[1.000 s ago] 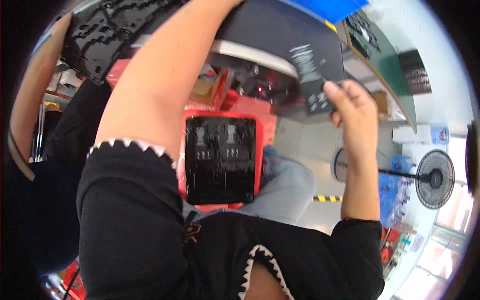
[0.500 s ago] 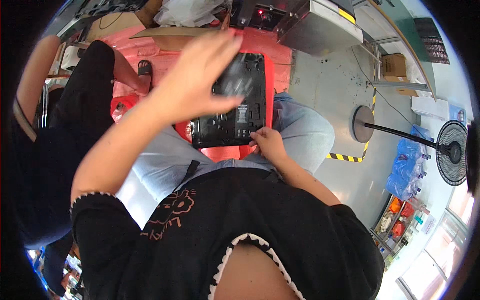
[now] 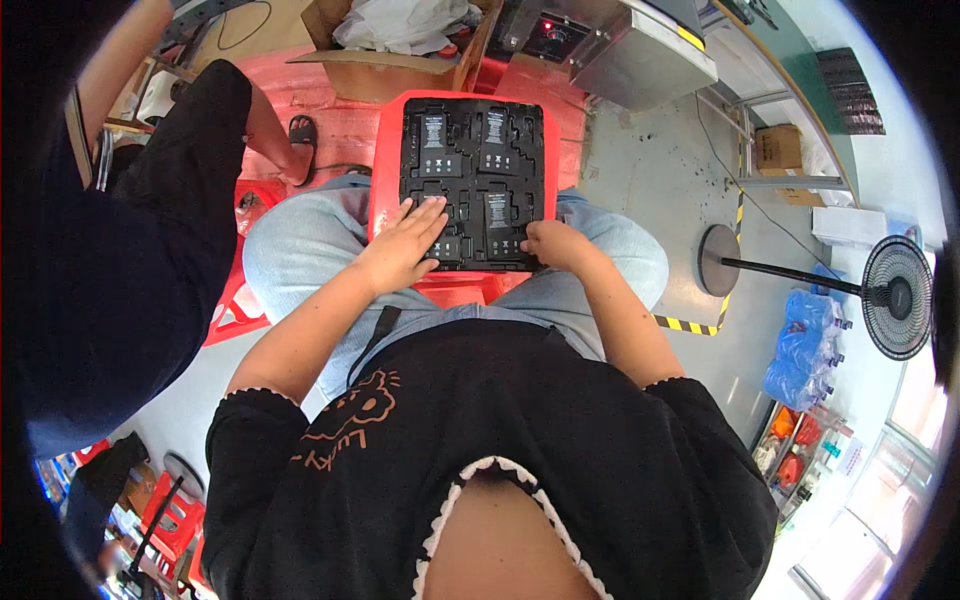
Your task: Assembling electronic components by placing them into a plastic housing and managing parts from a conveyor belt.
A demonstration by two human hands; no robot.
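A black moulded tray (image 3: 470,187) lies on a red plastic stool (image 3: 387,140) between my knees. Several flat black batteries with pale print sit in its recesses, among them a far-left battery (image 3: 432,140), a far-right battery (image 3: 495,135) and a near-right battery (image 3: 500,215). My left hand (image 3: 398,245) rests on the tray's near-left part, fingers spread, partly covering the battery beneath. At the near-right corner, my right hand (image 3: 555,244) has its fingers closed on the tray's edge; the fingertips are partly hidden.
Beyond the stool stands an open cardboard box (image 3: 385,75) with clear plastic bags. A grey metal machine (image 3: 640,60) is at the far right. A seated person (image 3: 130,250) is close on my left. To the right stand a black fan (image 3: 896,298) and blue water bottles (image 3: 805,345).
My left hand, raised and blurred over the tray before, has come down and nearer onto its near-left part. The far batteries it hid now show. My right hand stays at the near-right corner.
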